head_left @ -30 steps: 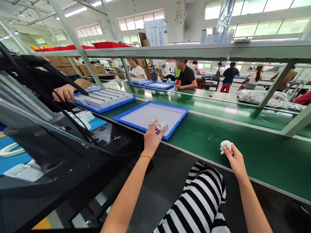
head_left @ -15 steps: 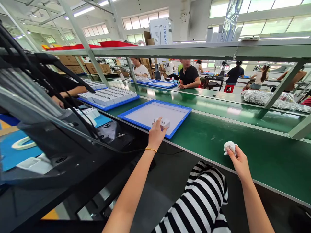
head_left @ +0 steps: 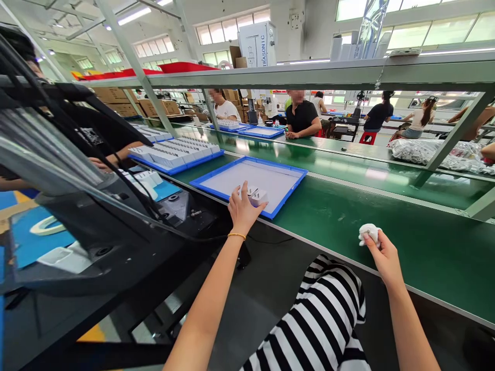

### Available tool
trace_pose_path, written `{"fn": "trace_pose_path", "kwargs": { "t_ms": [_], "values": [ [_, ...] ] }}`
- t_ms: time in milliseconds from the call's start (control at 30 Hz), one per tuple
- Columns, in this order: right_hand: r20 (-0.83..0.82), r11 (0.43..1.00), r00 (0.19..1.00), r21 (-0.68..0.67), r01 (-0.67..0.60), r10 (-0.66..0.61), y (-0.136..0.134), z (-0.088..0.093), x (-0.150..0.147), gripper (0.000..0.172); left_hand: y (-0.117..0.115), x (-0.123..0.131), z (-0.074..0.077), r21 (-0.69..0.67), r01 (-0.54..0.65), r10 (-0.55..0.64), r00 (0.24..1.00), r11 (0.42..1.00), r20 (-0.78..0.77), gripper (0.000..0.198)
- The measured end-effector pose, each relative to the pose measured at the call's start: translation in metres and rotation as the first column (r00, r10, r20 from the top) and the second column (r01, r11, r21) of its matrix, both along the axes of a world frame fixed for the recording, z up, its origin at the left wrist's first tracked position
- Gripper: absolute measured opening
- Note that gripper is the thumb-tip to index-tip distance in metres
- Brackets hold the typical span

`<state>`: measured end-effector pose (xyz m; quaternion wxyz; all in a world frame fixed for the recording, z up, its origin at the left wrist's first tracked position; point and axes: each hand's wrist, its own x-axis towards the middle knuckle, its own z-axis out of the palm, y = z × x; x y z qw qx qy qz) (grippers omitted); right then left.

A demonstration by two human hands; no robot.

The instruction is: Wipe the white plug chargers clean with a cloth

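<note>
My left hand (head_left: 244,210) is over the near edge of a blue-rimmed tray (head_left: 289,191), with its fingers spread around small white blocks with dark metal pins (head_left: 258,196). The thumb is at the blocks' right side and the fingers are to their left; whether they touch cannot be made out. The blocks stand on the tray's pale floor with pins upward. Farther right, my right hand (head_left: 384,255) is closed on a crumpled white cloth (head_left: 369,233), held above the near edge of the green belt (head_left: 332,221).
Rows of similar white blocks fill another blue tray (head_left: 176,153) at the left. A dark machine (head_left: 116,247) with cables stands at my left, a co-worker's arm (head_left: 127,149) behind it. A shelf beam (head_left: 309,76) crosses overhead. Bagged parts (head_left: 456,157) lie at the far right.
My left hand's fingers have spread wider and shifted slightly left, showing more of the white blocks. My right hand keeps the cloth at nearly the same place. The view has turned slightly left.
</note>
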<state>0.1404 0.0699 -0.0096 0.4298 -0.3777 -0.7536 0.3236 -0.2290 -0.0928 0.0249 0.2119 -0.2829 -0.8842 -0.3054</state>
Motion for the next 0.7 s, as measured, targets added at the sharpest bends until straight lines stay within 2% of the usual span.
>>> {"fn": "trace_pose_path", "kwargs": {
  "t_ms": [133,267,533,700],
  "values": [
    [0.009,1.0,1.0,-0.007,0.003,-0.003,-0.001,0.001,0.0,0.039,0.001,-0.011,0.0,-0.002,0.074,-0.072,0.977,0.997,0.2,0.115],
    [0.013,1.0,1.0,-0.003,0.001,-0.001,-0.001,0.002,0.001,0.038,0.002,-0.019,0.0,0.005,0.123,-0.118,0.941,0.992,0.316,0.115],
    [0.029,1.0,1.0,0.012,-0.003,0.002,-0.002,0.004,0.0,0.038,0.001,-0.019,0.005,-0.03,0.151,-0.138,0.955,0.988,0.262,0.107],
    [0.032,1.0,0.999,0.019,0.002,-0.003,-0.004,0.006,0.0,0.038,0.0,-0.019,0.005,0.016,0.141,-0.141,0.969,0.99,0.201,0.103]
  ]
}}
